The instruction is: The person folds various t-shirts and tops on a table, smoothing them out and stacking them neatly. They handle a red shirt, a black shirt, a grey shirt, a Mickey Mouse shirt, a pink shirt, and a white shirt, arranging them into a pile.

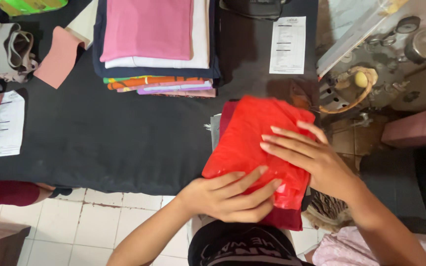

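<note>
Both my hands are on one red plastic bag (250, 143), which lies at the near edge of the black desk (114, 143), on top of a dark red folded cloth (284, 216). My left hand (228, 197) curls over the bag's near edge, its grip partly closed, fingers on top and pressing the plastic down. My right hand (309, 155) lies flat on the bag's right side, fingers straight and spread, its grip open, clutching nothing, only pressing.

Further back on the desk is one stack of folded clothes (159, 47): pink on top, then white, navy, and thin orange, purple and pink layers below. Two printed paper slips lie on the desk, one slip (288, 45) right of the stack and another slip (5, 123) at the far left. One loose pink fabric piece (60, 56) sits left of the stack. One pink box (417, 129) stands on the right, off the desk. One red sleeve (3, 192) of another person shows at lower left.
</note>
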